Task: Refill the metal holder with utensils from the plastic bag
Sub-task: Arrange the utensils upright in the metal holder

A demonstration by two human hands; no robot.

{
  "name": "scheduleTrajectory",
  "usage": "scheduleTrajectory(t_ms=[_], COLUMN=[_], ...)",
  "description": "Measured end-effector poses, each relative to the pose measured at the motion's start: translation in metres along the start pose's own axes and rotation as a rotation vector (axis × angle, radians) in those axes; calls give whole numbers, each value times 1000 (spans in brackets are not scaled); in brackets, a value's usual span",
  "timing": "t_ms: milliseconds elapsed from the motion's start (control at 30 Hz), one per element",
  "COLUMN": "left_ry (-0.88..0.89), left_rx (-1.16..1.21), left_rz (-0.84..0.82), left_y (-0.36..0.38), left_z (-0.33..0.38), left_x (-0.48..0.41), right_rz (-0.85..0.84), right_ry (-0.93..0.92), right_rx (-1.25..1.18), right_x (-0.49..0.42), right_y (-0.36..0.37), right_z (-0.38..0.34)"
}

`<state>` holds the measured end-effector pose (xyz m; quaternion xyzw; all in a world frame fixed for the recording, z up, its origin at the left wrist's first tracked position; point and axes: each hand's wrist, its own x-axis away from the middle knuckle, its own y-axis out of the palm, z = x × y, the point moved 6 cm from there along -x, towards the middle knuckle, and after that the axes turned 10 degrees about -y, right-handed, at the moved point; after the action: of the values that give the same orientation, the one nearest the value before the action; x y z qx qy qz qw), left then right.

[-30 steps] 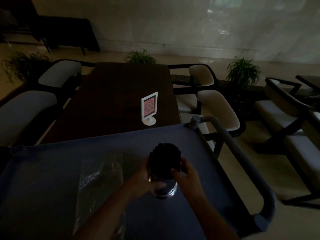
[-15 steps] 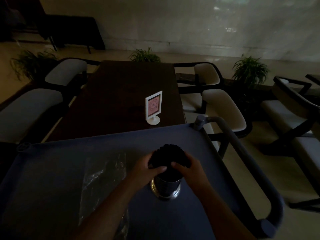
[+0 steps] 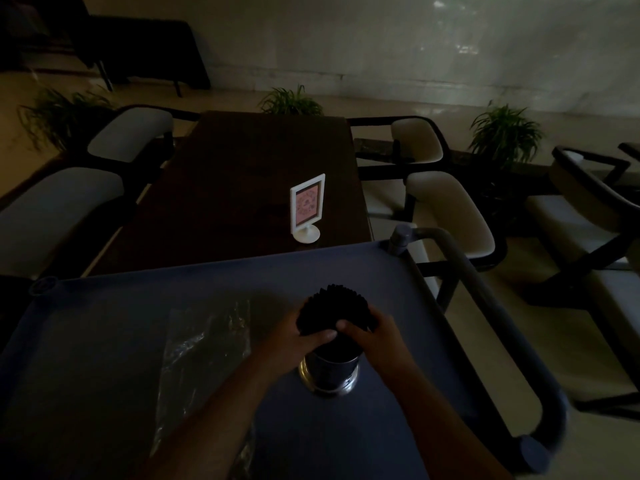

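- Steel holder stands upright on the blue cart, directly below both hands; the head view is very dim.
- Left hand and right hand curl round the dark utensils from either side, thumbs nearly meeting in front.
- These look thin, light, stiff and smooth, so they are likely to fan out or slip. They are best held as one bunch, low near the rim.
- Holder seems slick and tippy.
- Plastic bag lies flat, left of the left hand, and looks limp.

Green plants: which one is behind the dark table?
The middle leafy green plant, peeking over the dark wooden table; the left plant and right plant stand off to its sides.
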<state>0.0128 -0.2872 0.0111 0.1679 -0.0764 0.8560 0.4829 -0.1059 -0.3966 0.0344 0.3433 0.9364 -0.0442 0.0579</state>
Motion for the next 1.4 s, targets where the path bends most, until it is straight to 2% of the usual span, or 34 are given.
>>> scheduleTrajectory(t_ms=[300, 500, 733, 933, 1133, 1300, 1400], left_ry=[26, -14, -59, -17, 42, 39, 76], left_rx=[13, 27, -15, 0, -107, -175, -98], left_rz=[4, 57, 25, 51, 119, 116, 124], left_y=[0, -1, -1, -2, -3, -9, -14], left_z=[0, -2, -1, 0, 16, 24, 28], left_x=[2, 1, -1, 0, 8, 19, 33], right_rz=[24, 29, 58, 53, 25, -23, 10], right_ry=[1, 29, 0, -6, -49, -73, -163], right_rx=[-15, 0, 43, 51, 49, 175, 293], right_x=[3, 2, 4, 5, 2, -6, -6], right_y=[2, 0, 1, 0, -2, -7, -8], right_z=[3, 0, -2, -2, -10, -29, -52])
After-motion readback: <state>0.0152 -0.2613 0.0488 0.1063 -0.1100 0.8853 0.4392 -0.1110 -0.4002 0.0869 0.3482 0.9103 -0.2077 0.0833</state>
